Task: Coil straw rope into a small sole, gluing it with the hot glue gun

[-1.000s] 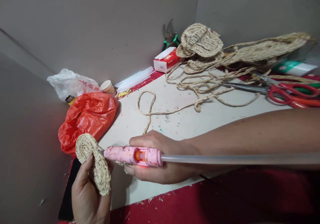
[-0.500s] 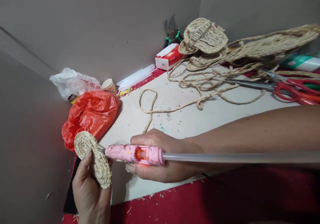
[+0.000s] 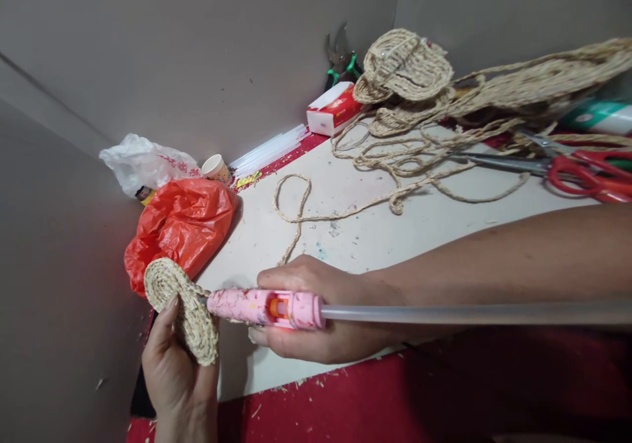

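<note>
My left hand grips a round coil of woven straw rope, held on edge at the lower left. My right hand is wrapped round a pink glue gun whose nozzle touches the coil's rim. A long clear glue stick juts from the back of the gun to the right. A loose straw rope runs from the coil across the white board to the pile at the back.
An orange plastic bag lies just behind the coil, a white bag and paper cup beyond it. Spare glue sticks, a red-white box, pliers, woven straw pieces and red scissors lie farther back. Cardboard walls enclose the corner.
The coil has turned slightly in my left hand and the glue gun's nozzle stays on its rim. The view has shifted a little.
</note>
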The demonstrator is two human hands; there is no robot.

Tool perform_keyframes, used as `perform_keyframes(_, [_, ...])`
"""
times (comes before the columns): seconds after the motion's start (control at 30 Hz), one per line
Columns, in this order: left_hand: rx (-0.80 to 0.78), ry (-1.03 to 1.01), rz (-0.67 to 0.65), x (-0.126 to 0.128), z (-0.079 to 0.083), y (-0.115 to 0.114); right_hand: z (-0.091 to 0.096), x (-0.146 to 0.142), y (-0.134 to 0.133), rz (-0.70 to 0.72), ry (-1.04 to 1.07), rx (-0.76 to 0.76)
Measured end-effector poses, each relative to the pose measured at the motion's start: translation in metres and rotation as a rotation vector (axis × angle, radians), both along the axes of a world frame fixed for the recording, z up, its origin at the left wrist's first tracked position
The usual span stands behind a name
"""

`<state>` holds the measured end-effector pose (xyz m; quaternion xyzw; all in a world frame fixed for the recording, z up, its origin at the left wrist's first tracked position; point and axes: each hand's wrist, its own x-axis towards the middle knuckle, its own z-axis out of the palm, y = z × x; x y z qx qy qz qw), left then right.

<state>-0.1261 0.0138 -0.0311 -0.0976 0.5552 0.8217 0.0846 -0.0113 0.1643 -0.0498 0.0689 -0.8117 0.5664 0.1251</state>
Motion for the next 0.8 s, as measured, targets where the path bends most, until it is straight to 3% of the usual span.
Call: perform_keyframes(0.8, [-0.019, 0.043, -0.052, -0.0039, -0.0019, -0.0022, 0.0019, 0.0010, -0.0006, 0.007, 0.005, -0.014])
